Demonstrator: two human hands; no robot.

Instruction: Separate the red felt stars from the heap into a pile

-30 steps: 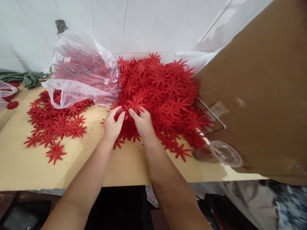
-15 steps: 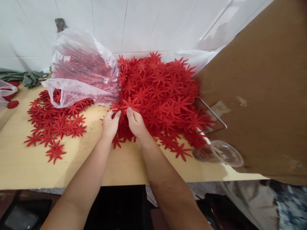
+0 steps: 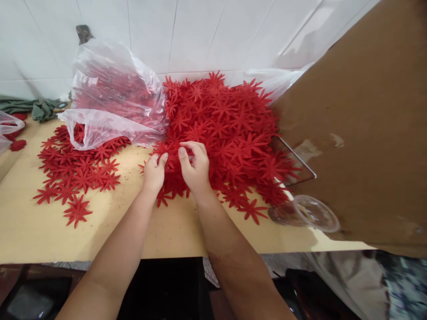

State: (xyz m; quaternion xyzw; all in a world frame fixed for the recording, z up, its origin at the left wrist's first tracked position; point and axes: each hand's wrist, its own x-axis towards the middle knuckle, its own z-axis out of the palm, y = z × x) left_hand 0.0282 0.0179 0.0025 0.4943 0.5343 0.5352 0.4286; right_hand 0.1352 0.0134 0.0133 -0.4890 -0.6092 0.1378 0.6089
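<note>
At the frame's centre, my left hand (image 3: 154, 171) and right hand (image 3: 195, 166) both pinch red flower cutouts (image 3: 168, 151) at the big pile's (image 3: 230, 129) near edge.

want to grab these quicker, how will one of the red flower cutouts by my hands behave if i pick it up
Probably very light and a bit floppy: each red flower cutout looks thin and flat. The narrow petals overlap in the big pile, so neighbours may snag and lift together. The left hand and right hand pinch at the pile's edge, suggesting they need peeling apart.
</note>
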